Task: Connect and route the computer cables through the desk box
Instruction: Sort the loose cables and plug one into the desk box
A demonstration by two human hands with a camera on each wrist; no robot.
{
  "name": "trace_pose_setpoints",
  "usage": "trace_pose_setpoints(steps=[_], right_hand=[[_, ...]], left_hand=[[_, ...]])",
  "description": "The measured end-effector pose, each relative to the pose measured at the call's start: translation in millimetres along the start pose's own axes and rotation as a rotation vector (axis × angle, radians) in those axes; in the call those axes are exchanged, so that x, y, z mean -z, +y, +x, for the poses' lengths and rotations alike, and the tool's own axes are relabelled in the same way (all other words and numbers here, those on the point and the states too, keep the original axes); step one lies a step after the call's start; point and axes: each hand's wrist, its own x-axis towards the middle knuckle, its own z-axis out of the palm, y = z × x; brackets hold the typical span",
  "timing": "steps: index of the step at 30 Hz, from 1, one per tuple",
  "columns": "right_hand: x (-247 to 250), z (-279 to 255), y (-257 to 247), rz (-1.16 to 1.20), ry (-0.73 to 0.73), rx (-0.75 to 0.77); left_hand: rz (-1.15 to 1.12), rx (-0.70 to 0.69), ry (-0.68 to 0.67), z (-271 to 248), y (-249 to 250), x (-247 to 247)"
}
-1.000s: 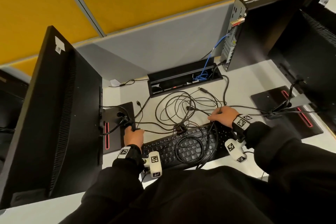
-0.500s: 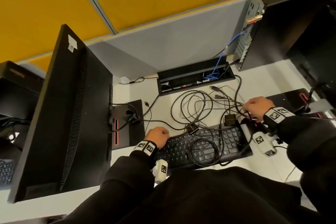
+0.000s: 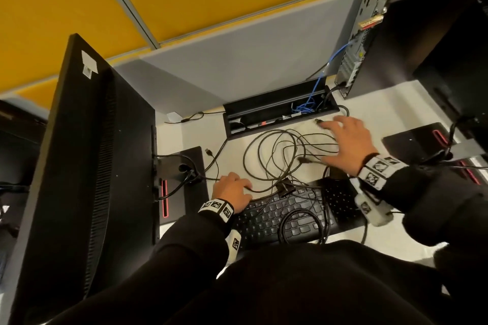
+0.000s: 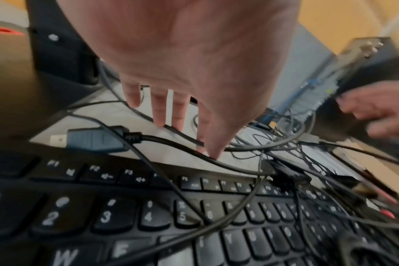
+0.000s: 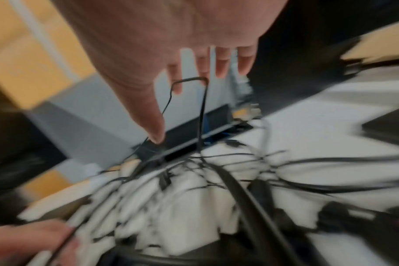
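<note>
Where 0.5 s ago the right hand (image 3: 347,144) sat curled by the keyboard's (image 3: 287,215) far right corner, it now reaches toward 12 o'clock, fingers (image 5: 219,63) spread and released, over the loose cables (image 3: 274,155) on the counter (image 3: 383,108). One thin cable loops over a fingertip in the right wrist view. Beyond the cables, the desk box (image 3: 277,109) lies open, its long axis running 9 to 3 o'clock. The left hand (image 3: 232,191), fingers relaxed, touches a cable at the keyboard's far left corner.

right wrist view motion-blurred, cables (image 5: 239,162) smeared; monitor (image 3: 79,166) cropped
</note>
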Motion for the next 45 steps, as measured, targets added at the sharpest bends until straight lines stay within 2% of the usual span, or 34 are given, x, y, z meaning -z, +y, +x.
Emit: trace_pose_setpoints(steps=[2, 3, 7, 9, 11, 12, 13, 15, 17, 19, 21, 23, 25, 27, 29, 31, 32, 34, 36, 38, 42, 44, 45], right_hand=[[0, 6, -39, -0.017, 0.029, 0.14], [0, 9, -57, -0.063, 0.042, 0.178], [-7, 18, -99, -0.256, 0.087, 0.323], [-9, 23, -98, -0.292, 0.005, 0.462], [-12, 29, -88, -0.242, -0.196, 0.544], [-15, 32, -81, -0.199, -0.253, 0.553], [-16, 35, -75, -0.134, -0.25, 0.546], [-15, 40, -61, 0.085, -0.15, 0.48], [-7, 45, -49, 0.313, -0.093, 0.371], [10, 46, -39, 0.436, -0.11, 0.293], [32, 47, -34, 0.384, -0.164, 0.358], [54, 46, -35, 0.24, -0.267, 0.492], [67, 45, -36, 0.135, -0.389, 0.55], [75, 46, -34, 0.081, -0.506, 0.474], [78, 48, -25, 0.132, -0.589, 0.322], [80, 50, -17, 0.16, -0.581, 0.267], [80, 52, -13, 0.121, -0.508, 0.299], [80, 53, -11, -0.016, -0.218, 0.422], [89, 49, -24, 0.044, -0.008, 0.488], [102, 44, -45, 0.125, 0.03, 0.573], [121, 38, -76, 0.068, 0.03, 0.691], [129, 36, -81, 0.136, 0.026, 0.692], [133, 36, -80, 0.169, 0.034, 0.676]], left_hand=[[0.096, -0.034, 0.003, -1, 3, 6], [0.057, -0.049, -0.009, -2, 6, 10], [-0.389, -0.112, 0.016, -24, 26, 34], [-0.593, -0.161, 0.04, -41, 36, 46], [-0.753, -0.24, 0.059, -55, 42, 60], [-0.811, -0.275, 0.082, -60, 42, 67], [-0.851, -0.305, 0.119, -64, 41, 76], [-0.937, -0.319, 0.197, -68, 33, 89], [-1.103, -0.28, 0.271, -65, 19, 96], [-1.317, -0.223, 0.325, -61, 4, 98], [-1.527, -0.206, 0.361, -58, -6, 96], [-1.707, -0.221, 0.355, -54, -7, 93], [-1.822, -0.246, 0.329, -52, -6, 90], [-1.935, -0.262, 0.307, -51, -8, 88], [-2.031, -0.242, 0.286, -53, -14, 87], [-1.94, -0.174, 0.294, -55, -21, 86], [-1.797, -0.144, 0.306, -55, -23, 86], [-1.478, -0.124, 0.317, -58, -22, 89], [-1.268, -0.167, 0.311, -63, -10, 101], [-1.13, -0.27, 0.288, -70, 13, 120], [-1.094, -0.473, 0.182, -88, 78, 167], [-0.905, -0.525, 0.216, -97, 100, 186], [-0.806, -0.532, 0.287, -100, 103, 194]])
